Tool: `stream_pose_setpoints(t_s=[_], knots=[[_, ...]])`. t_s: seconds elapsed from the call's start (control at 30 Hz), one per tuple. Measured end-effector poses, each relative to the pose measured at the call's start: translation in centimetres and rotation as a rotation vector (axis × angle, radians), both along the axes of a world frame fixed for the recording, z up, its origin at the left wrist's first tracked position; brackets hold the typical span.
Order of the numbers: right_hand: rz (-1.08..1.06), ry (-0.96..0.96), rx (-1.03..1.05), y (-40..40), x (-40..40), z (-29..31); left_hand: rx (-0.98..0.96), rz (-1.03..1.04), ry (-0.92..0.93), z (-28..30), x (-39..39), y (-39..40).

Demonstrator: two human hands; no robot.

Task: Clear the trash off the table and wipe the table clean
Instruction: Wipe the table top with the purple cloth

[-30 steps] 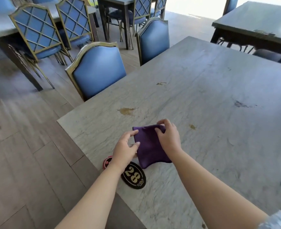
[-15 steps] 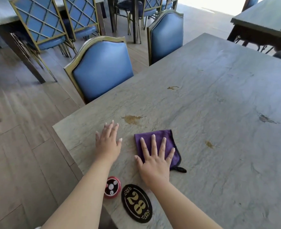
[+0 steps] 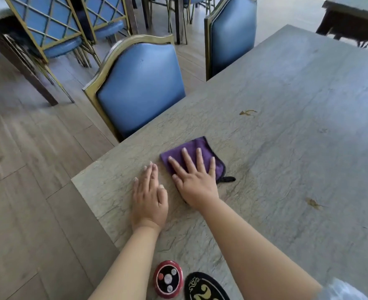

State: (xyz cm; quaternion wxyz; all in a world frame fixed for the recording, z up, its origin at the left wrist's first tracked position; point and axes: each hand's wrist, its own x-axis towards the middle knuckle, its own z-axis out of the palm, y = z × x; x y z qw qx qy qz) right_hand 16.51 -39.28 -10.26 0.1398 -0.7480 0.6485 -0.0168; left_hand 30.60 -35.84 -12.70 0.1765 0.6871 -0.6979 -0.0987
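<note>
Purple cloth [image 3: 197, 148] flat under right hand [image 3: 195, 180] fingers [image 3: 186, 156], on table [image 3: 287, 148]

The grey stone-look worktop [image 3: 298, 87] lies open and flat to the right of and beyond the folded purple cloth [image 3: 195, 146], marked only by small brown stains [image 3: 247, 112]. Left of the cloth, the left hand [image 3: 149, 198] lies flat just beside it, blocking that side. Beyond the cloth, past the worktop edge, stands a blue padded chair with a gilt frame [image 3: 139, 87]. Nearer than the cloth, a round red call button [image 3: 168, 279] and a black oval number plaque [image 3: 205, 289] occupy the near edge.
</note>
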Motion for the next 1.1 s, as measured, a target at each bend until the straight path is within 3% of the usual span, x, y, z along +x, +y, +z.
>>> stream_pose_setpoints(t_s=[0.13, 0.23, 0.33, 0.43, 0.57, 0.67, 0.77, 0.87, 0.93, 1.03, 1.1], knots=[[-0.007, 0.046, -0.012, 3.8, -4.6, 0.0, 0.011, -0.01, -0.116, 0.1, 0.1, -0.2], [-0.279, 0.108, 0.033, 1.8, -7.3, 0.0, 0.011, -0.015, -0.167, -0.1, 0.0, 0.0], [-0.481, 0.052, 0.086, -2.0, -5.2, 0.0, -0.006, -0.021, -0.143, 0.0, -0.2, 0.0], [-0.313, 0.027, 0.05, -2.0, -0.9, 0.1, -0.035, -0.019, 0.01, 0.1, 0.0, 0.0], [0.044, 0.008, -0.04, 5.0, 0.4, -0.3, -0.005, -0.009, 0.271, 0.1, 0.7, 0.0], [0.111, 0.054, -0.03, 8.8, -4.4, -0.4, 0.029, -0.044, 0.247, 0.5, 1.0, 0.3], [-0.183, 0.119, 0.033, 9.8, -8.6, 0.3, 0.046, -0.084, 0.147, 0.8, 1.0, 0.3], [-0.504, 0.087, 0.117, 9.1, -5.9, 0.7, 0.018, -0.069, 0.17, 0.9, 0.7, 0.1], [-0.382, 0.053, 0.1, 9.3, -1.7, 0.6, -0.049, -0.059, 0.3, 1.0, 1.3, -0.3], [0.0, 0.024, -0.042, 9.8, 2.2, -0.6, -0.106, -0.046, 0.535, 1.9, 3.8, -2.6], [0.137, 0.029, -0.09, 7.7, 2.1, -1.0, -0.142, -0.087, 0.439, 2.7, 4.9, -5.0]])
